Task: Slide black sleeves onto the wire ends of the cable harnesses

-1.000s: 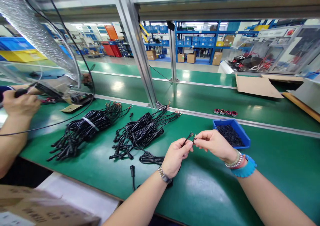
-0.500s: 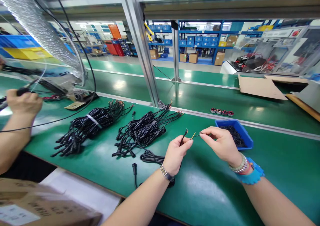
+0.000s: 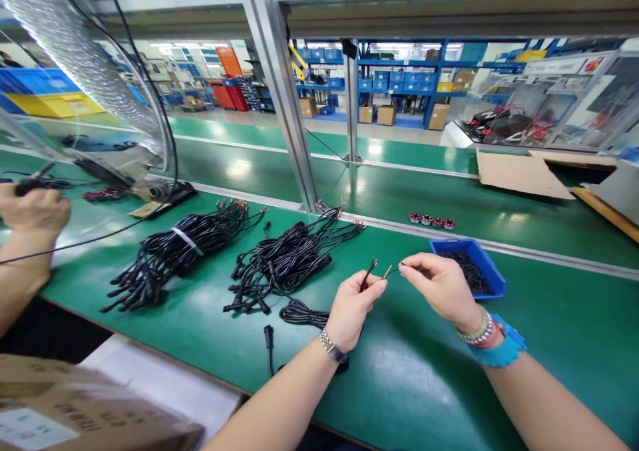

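Observation:
My left hand (image 3: 353, 308) pinches the end of a black cable (image 3: 368, 275), whose tip sticks up above my fingers. My right hand (image 3: 439, 286) pinches a thin wire end (image 3: 388, 271) just right of that tip, a small gap between the two. The cable's coil (image 3: 299, 315) lies on the green table (image 3: 409, 378) below my left hand, its plug (image 3: 268, 336) near the front edge. A blue tray (image 3: 480, 258) of small black parts sits right behind my right hand.
Two bundles of black cables (image 3: 170, 255) (image 3: 284, 261) lie left of my hands. Small round parts (image 3: 432, 221) sit on the conveyor belt beyond. Another person's hand (image 3: 30, 213) at far left holds a tool. A cardboard box (image 3: 74, 411) stands at lower left.
My hands drew slightly apart, separating the wire end from the cable tip. The round parts on the belt drifted left. The other person's hand shifted left.

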{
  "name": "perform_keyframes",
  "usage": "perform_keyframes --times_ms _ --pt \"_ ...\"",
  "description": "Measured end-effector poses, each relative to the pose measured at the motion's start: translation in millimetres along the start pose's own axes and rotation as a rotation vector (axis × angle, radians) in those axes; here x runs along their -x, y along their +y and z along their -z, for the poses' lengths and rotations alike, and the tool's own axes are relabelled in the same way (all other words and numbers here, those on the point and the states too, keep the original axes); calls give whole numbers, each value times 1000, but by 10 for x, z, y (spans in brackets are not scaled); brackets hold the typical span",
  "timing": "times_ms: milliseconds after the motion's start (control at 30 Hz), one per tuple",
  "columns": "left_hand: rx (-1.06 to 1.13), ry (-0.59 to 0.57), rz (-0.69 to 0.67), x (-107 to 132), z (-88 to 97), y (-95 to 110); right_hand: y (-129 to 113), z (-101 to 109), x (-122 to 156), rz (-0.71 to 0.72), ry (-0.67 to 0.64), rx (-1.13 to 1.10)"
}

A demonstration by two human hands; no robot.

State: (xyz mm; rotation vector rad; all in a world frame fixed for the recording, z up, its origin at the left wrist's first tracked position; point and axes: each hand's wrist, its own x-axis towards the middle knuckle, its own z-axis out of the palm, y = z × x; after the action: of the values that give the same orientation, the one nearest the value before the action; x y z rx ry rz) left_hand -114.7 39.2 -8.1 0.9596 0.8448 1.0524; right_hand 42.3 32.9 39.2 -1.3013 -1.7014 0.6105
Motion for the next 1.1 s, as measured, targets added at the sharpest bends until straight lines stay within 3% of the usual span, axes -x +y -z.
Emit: perform_keyframes --times_ms 367,567,700,833,1100 --pt "14 -50 1 1 0 9 43 -189 28 -288 -144 -258" --pt "40 -71 38 1 -8 30 63 -25 -29 -179 -73 -261" --pt "20 -150 88 18 -32 54 117 -3 -50 -290 -6 -426" --pt "32 -173 103 26 -41 61 121 -43 -34 -321 -44 -666" --pt "37 -169 125 25 -38 66 92 -43 -12 -296 -82 -657"
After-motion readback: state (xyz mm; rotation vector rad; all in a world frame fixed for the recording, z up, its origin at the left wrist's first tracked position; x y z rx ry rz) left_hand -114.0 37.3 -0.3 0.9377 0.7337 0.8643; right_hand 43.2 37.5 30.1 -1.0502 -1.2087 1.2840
